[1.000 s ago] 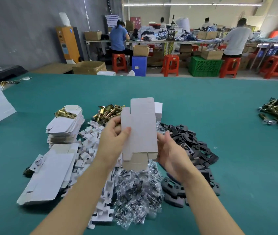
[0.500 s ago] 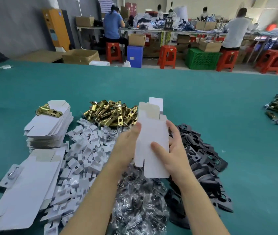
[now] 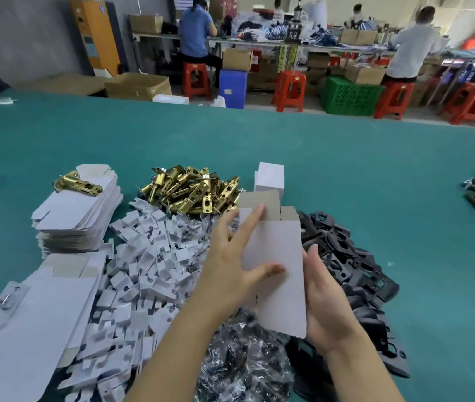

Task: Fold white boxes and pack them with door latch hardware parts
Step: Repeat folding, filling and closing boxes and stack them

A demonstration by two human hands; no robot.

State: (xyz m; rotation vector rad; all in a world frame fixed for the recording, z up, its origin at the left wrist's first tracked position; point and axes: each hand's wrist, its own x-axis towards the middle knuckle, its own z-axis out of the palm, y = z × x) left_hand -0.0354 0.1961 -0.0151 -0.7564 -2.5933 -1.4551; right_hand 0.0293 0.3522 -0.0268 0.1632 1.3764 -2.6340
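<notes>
A half-opened white box point(image 3: 277, 265), flaps up at its far end, is held upright near centre. At 10 o'clock sits a stack of flat white box blanks point(image 3: 77, 216) with one brass latch point(image 3: 77, 183) lying on top. A heap of brass latches point(image 3: 192, 189) lies at 12 o'clock, just beside a folded white box point(image 3: 269, 179). Black plates point(image 3: 349, 265) spread at 3 o'clock, bagged screws point(image 3: 245, 364) at 6 o'clock, white card inserts point(image 3: 143, 265) at 9 o'clock.

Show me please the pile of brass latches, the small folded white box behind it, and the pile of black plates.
pile of brass latches point(image 3: 192, 190), head view, middle of heap.
folded white box point(image 3: 269, 178), head view, front face.
pile of black plates point(image 3: 343, 256), head view, upper middle.
</notes>
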